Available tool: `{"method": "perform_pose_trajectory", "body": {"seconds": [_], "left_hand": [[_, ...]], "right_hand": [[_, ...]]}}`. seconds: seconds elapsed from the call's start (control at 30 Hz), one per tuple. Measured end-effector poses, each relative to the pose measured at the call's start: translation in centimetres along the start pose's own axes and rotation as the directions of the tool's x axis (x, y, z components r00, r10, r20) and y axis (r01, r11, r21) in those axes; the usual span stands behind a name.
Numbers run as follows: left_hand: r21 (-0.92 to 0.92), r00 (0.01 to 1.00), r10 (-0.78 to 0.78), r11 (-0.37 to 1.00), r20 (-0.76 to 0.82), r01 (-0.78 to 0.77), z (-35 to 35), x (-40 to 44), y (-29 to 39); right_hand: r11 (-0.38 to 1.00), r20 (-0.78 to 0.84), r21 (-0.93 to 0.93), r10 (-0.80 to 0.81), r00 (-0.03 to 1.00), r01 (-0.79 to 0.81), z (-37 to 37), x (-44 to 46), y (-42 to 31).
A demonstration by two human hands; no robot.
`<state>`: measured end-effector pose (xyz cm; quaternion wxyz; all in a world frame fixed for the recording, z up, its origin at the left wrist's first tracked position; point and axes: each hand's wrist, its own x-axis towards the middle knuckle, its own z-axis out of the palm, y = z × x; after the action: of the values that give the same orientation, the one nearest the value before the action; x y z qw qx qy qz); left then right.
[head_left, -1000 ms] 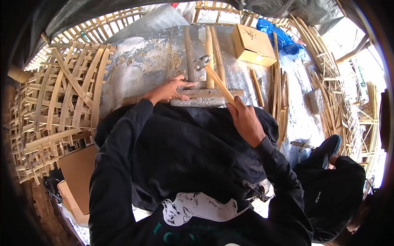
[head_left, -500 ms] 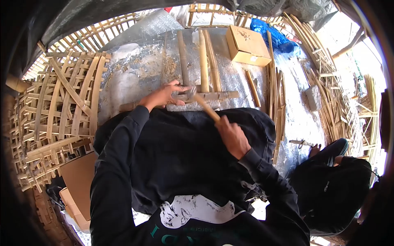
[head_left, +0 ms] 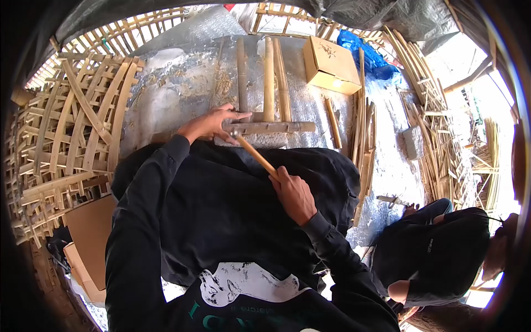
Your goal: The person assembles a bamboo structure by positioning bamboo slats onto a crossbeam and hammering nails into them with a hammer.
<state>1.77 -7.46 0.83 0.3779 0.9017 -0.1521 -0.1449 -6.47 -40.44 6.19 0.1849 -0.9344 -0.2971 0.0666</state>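
Observation:
My right hand (head_left: 296,196) is wrapped round the wooden handle of a hammer (head_left: 257,157). The hammer's head is beside my left thumb, at the near side of a bamboo crosspiece (head_left: 276,128). My left hand (head_left: 207,126) straddles the crosspiece toward its left part, thumb on the near side and index finger stretched along the far side. Whether a nail is between those fingers cannot be made out. Under the crosspiece lies a grey block (head_left: 265,142). A dark bamboo length (head_left: 242,77), a pale round one (head_left: 269,77) and a split one (head_left: 282,83) run away from it.
A woven bamboo lattice (head_left: 83,122) stands at left. Toward the back right are a cardboard box (head_left: 332,63) and blue plastic sheeting (head_left: 370,55). Bamboo strips (head_left: 365,122) and a grey brick (head_left: 412,143) lie at right. Another person (head_left: 437,254) sits at lower right.
The hammer head has moved left and slightly toward me, from over the crosspiece to beside my left thumb. My right hand has shifted left and down with it. My left hand stays on the crosspiece.

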Motion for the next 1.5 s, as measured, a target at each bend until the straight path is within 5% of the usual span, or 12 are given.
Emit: {"method": "perform_pose_trajectory", "body": {"seconds": [0.17,0.33,0.5,0.57,0.7,0.8,0.9,1.0,1.13,1.3,1.5], "left_hand": [[0.011,0.997,0.016,1.0,-0.069,-0.015,1.1,0.3,-2.0],[0.007,0.999,0.034,0.999,-0.039,-0.034,0.4,0.0,-0.6],[0.011,0.99,0.07,0.998,-0.122,-0.069,1.1,0.2,-2.0],[-0.114,0.996,-0.088,0.989,0.011,0.089,-0.5,-0.5,1.1],[-0.012,0.999,0.005,1.0,-0.046,-0.006,0.1,-0.3,0.3],[-0.023,0.999,-0.043,0.999,0.008,0.043,-0.1,-0.4,0.6],[0.014,0.998,-0.068,0.998,-0.002,0.068,-0.3,-0.4,1.3],[-0.132,0.981,-0.171,0.974,0.086,0.182,-1.3,-1.1,3.2],[0.074,0.999,-0.004,0.997,-0.039,0.007,-0.5,-0.9,1.9],[0.068,0.985,-0.002,0.998,-0.174,0.014,0.0,-1.2,1.5],[0.194,0.97,-0.027,0.978,-0.243,0.076,0.1,-2.1,2.3]], "right_hand": [[0.975,-0.178,0.224,0.032,0.984,0.009,0.3,0.3,-0.5],[0.999,-0.052,-0.027,0.038,0.998,-0.04,0.2,-0.3,0.8],[0.967,-0.195,0.254,0.041,0.98,0.01,-1.7,1.0,-0.6],[0.966,-0.25,0.256,0.032,0.968,0.034,-0.6,0.9,-0.3],[0.998,-0.089,0.034,0.053,0.995,-0.051,1.6,-0.2,1.5],[0.989,-0.046,0.143,0.034,0.998,-0.027,1.3,0.2,1.7],[0.959,-0.167,0.277,-0.005,0.986,0.052,0.7,0.8,1.7],[0.914,-0.257,0.392,0.213,0.943,-0.099,-1.5,2.7,2.1],[0.961,-0.468,0.27,0.188,0.864,-0.064,-3.7,7.3,5.9],[0.969,-0.595,0.23,0.213,0.775,-0.09,-2.2,10.5,11.4],[0.852,-0.453,0.499,0.413,0.79,-0.159,0.4,9.7,14.4]]}}
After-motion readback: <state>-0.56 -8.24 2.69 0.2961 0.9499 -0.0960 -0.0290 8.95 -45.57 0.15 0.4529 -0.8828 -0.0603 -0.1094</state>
